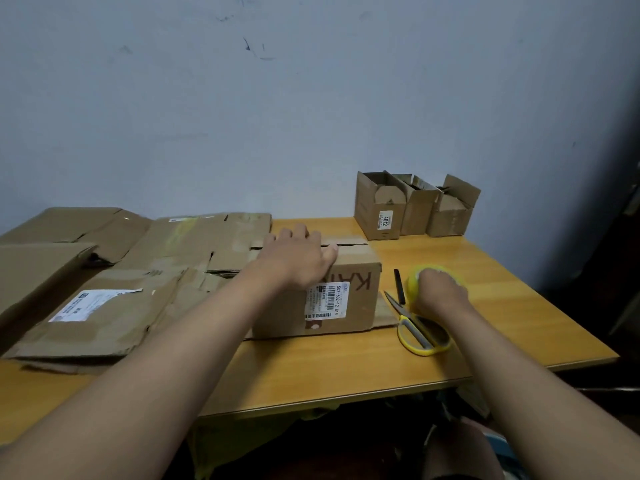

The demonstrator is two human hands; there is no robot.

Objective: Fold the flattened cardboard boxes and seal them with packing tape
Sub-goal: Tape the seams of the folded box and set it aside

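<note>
Midway by the look of it: one box (332, 289) already folded up into shape, standing on the desk (346, 368) with its top flaps shut but a dark seam still showing along the top, no fresh tape seen across it. Left hand (298, 261) spread flat over those flaps, fingers fairly straight, pressing them down. Right hand (440, 289), just right of the box, curled over a yellowish tape roll (415, 278), apparently gripping it. Between box and roll, yellow-handled scissors (415, 330) lying with blades apart. Left of the box, several flattened cardboard boxes (114, 289) overlapping in a pile, creased, torn at the edges, bearing old labels: still to be folded. Behind and right of the box, three small open-topped cartons (412, 209) against the wall. Corrugated brown board throughout, matte and worn; glossy wood-grain desk surface.
</note>
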